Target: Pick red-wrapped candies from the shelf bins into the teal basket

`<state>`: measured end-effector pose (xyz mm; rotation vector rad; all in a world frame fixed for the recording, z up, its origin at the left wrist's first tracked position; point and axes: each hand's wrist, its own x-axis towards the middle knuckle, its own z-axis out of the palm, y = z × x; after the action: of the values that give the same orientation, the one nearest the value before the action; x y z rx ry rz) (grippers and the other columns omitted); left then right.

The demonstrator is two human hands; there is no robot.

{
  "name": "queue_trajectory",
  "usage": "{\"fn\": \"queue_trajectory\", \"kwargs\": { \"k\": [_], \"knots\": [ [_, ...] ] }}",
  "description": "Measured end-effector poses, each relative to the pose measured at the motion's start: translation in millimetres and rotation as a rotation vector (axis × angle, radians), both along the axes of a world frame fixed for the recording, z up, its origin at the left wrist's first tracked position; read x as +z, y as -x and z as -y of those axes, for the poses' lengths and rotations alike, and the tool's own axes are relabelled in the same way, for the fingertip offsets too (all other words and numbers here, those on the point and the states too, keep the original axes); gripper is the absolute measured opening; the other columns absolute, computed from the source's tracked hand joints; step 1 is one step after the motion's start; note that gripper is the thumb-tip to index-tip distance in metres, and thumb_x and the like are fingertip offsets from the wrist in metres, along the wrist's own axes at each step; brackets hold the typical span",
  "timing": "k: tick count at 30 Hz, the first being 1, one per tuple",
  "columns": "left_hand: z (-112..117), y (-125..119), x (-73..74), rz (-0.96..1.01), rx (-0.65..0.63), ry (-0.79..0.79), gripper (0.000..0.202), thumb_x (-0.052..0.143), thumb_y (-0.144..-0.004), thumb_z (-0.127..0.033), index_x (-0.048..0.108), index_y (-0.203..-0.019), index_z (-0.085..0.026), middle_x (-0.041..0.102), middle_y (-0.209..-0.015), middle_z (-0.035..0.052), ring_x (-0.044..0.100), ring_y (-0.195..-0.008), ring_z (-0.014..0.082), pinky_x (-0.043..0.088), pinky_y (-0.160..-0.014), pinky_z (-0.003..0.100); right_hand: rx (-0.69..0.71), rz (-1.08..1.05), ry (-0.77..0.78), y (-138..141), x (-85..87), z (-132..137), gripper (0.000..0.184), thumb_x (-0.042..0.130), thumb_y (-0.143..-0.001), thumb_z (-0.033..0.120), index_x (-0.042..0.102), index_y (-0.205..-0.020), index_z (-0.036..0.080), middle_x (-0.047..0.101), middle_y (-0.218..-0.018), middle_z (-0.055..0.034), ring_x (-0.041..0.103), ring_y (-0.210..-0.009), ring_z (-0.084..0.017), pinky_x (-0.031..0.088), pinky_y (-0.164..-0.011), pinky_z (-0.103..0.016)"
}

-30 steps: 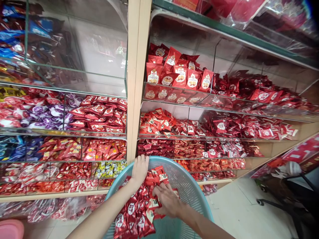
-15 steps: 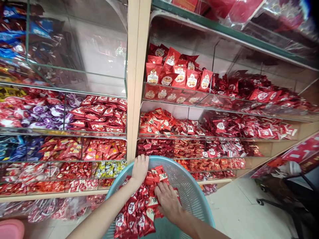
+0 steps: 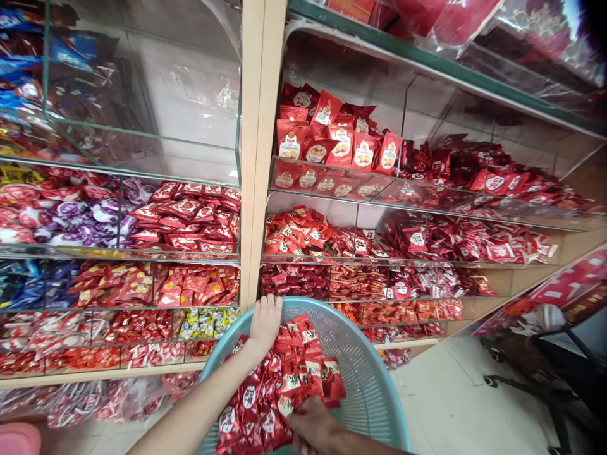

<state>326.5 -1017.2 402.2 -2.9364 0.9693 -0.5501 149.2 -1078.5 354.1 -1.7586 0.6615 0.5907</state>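
My left hand (image 3: 265, 325) is closed over the far rim of a large teal plastic basket (image 3: 386, 379) with perforated walls. Red snack packets (image 3: 249, 398) with white round labels lie in its left part, overlapping one another. Beside them, towards the middle, are red and cream packets (image 3: 308, 373) with black characters. My right hand (image 3: 315, 423) is low inside the basket, at the near edge of these packets. Its fingers are curled downward and partly hidden, so whatever they grip cannot be made out.
Glass-fronted shelves (image 3: 327, 259) filled with wrapped sweets and snacks stand right behind the basket. A wooden upright (image 3: 256, 139) divides them. A pink tub (image 3: 19, 439) sits at the lower left. On the right, a wheeled chair (image 3: 545, 392) stands on the tiled floor.
My right hand has moved nearer to me and down, off the red and cream packets, which now show more fully. My left hand stays on the rim.
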Motion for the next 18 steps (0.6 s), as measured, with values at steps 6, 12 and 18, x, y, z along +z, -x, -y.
{"fn": "queue_trajectory", "kwargs": {
  "k": [6, 12, 18],
  "knots": [
    [-0.4, -0.9, -2.5, 0.016, -0.009, -0.024, 0.026, 0.043, -0.082, -0.012, 0.052, -0.107, -0.015, 0.054, -0.092, 0.0096, 0.047, -0.085, 0.021, 0.039, -0.077, 0.034, -0.147, -0.06, 0.051, -6.1, -1.8, -3.2, 0.031, 0.05, -0.07, 0.015, 0.04, -0.041, 0.02, 0.047, -0.032, 0.0045, 0.033, -0.024, -0.007, 0.02, -0.024, -0.017],
    [-1.2, -0.7, -3.5, 0.029, -0.006, -0.033, 0.027, 0.042, -0.083, -0.013, 0.051, -0.108, -0.015, 0.054, -0.094, 0.0092, 0.047, -0.087, 0.0211, 0.039, -0.077, 0.034, -0.051, -0.092, 0.012, 3.3, 26.7, 10.5, 0.031, 0.047, -0.064, 0.018, 0.043, -0.034, 0.02, 0.042, -0.03, 0.0043, 0.031, -0.022, -0.005, 0.02, -0.024, -0.017],
    [0.0, -0.4, -3.1, 0.012, 0.004, -0.011, 0.025, 0.042, -0.083, -0.012, 0.052, -0.106, -0.014, 0.054, -0.093, 0.0098, 0.047, -0.087, 0.0212, 0.04, -0.077, 0.035, 0.104, -0.087, -0.077, 17.8, 74.1, 32.2, 0.019, 0.049, -0.059, 0.017, 0.049, -0.041, 0.019, 0.047, -0.035, 0.0049, 0.034, -0.027, -0.005, 0.019, -0.026, -0.015]
  ]
}}
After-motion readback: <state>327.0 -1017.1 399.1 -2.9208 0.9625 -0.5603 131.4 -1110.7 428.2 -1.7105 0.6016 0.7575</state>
